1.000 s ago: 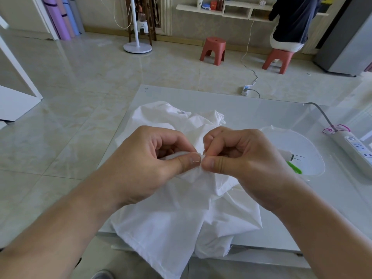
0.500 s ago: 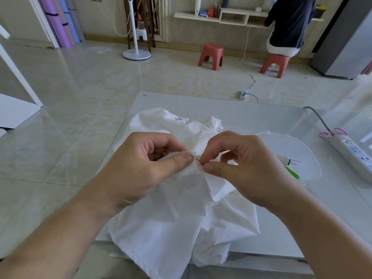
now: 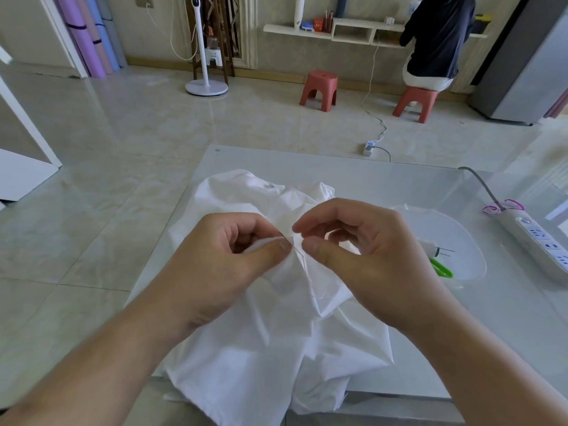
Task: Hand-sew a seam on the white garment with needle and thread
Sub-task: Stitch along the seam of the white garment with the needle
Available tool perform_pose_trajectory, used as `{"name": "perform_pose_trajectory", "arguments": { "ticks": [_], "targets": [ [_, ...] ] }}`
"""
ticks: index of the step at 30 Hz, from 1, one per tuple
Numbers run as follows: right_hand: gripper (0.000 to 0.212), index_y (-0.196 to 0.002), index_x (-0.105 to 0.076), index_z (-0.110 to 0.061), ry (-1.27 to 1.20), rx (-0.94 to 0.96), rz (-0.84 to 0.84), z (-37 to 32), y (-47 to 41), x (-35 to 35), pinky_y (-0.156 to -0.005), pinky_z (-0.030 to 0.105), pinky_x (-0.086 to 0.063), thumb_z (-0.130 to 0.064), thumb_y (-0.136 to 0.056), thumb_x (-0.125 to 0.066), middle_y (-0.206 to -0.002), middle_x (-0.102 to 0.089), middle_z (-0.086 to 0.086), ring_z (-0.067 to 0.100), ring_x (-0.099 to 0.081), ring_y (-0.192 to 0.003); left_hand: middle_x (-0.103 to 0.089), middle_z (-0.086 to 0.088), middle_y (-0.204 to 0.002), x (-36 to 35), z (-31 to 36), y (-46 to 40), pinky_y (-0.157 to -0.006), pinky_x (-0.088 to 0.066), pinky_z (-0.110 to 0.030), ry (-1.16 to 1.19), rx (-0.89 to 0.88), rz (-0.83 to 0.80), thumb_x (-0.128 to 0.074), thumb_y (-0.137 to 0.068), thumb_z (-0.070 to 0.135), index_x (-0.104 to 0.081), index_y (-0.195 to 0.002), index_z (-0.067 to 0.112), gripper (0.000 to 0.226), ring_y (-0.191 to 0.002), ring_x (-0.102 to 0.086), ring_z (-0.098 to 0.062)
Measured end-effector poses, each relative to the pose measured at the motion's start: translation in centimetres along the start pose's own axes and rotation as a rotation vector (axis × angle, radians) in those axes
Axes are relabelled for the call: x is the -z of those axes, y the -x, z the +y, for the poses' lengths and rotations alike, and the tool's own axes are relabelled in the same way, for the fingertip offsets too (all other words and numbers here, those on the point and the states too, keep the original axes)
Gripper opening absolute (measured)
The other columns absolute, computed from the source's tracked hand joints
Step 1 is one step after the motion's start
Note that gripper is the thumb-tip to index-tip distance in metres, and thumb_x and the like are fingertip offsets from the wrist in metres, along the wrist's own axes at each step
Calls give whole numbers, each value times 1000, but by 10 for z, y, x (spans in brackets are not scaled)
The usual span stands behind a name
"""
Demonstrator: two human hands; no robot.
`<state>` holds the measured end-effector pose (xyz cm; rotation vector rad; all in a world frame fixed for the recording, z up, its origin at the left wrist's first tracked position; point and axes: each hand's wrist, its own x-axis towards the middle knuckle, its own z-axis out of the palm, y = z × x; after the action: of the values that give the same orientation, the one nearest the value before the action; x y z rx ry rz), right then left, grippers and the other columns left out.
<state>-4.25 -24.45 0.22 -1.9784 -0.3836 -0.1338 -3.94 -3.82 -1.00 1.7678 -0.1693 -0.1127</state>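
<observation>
The white garment [image 3: 276, 348] lies crumpled on the glass table [image 3: 399, 179], its lower part hanging over the near edge. My left hand [image 3: 221, 272] pinches a raised fold of it between thumb and fingers. Just right of that thumb a thin needle [image 3: 295, 249] sticks out of the fold, with a fine thread trailing down. My right hand [image 3: 362, 259] is curled, its thumb and forefinger tips closing on the needle's end with a small gap between them.
Right of the garment lies a clear plastic dish [image 3: 461, 241] with a white spool and green-handled snips [image 3: 441, 269]. A white power strip [image 3: 541, 241] sits at the table's right edge. Far back, a person sits on a red stool [image 3: 415, 103]; another red stool [image 3: 319, 90] stands nearby.
My right hand has loosened from a tight pinch against the left thumb and shifted slightly right. The needle now shows between the two thumbs. The left hand keeps its hold.
</observation>
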Motion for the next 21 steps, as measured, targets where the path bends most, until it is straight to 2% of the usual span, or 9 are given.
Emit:
{"name": "perform_pose_trajectory", "arguments": {
  "ticks": [3, 7, 12, 15, 18, 21],
  "targets": [
    [18, -91, -80, -29, 33, 39, -13, -1, 3, -6, -82, 42, -54, -12, -86, -84, -91, -76, -9, 19, -70, -95, -69, 11, -65, -2, -1, 1, -61, -47, -13, -5, -20, -19, -79, -90, 21, -81, -82, 17, 9, -63, -64, -3],
    [22, -81, -78, -27, 42, 55, 47, 2, 4, -14, -78, 35, -53, -6, -82, -85, -83, -73, -10, 17, -67, -85, -62, 14, -60, -2, -3, 1, -58, -43, -13, -44, -54, -37, -81, -90, 21, -80, -80, 17, 11, -58, -57, -2],
    [32, -77, -68, -29, 123, 81, 68, 3, 5, -20, -75, 18, -46, 0, -84, -79, -82, -67, -11, 15, -62, -85, -60, 10, -62, 0, -5, 1, -59, -42, -17, -69, -77, -49, -80, -91, 19, -79, -80, 17, 11, -60, -54, -6],
    [33, -81, -63, -27, 121, 114, 106, 4, 5, -28, -74, 19, -46, 4, -87, -72, -84, -63, -12, 17, -60, -86, -59, 11, -61, 0, -5, 1, -59, -43, -20, -94, -75, -34, -80, -92, 20, -78, -78, 20, 14, -60, -54, -8],
    [28, -85, -64, -22, -42, 80, 190, 4, 4, -33, -77, 22, -48, 6, -89, -67, -85, -65, -8, 14, -62, -84, -67, 10, -65, -2, -8, -1, -64, -48, -29, -203, -74, 25, -79, -92, 21, -76, -76, 22, 16, -64, -62, -11],
    [22, -91, -63, -6, -347, 32, 237, 1, 1, -28, -84, 28, -55, 14, -95, -57, -84, -69, 7, 17, -67, -85, -71, 8, -71, -2, -12, -4, -70, -53, -33, -300, -38, 71, -77, -90, 22, -74, -74, 25, 17, -71, -67, -13]
  ]
}}
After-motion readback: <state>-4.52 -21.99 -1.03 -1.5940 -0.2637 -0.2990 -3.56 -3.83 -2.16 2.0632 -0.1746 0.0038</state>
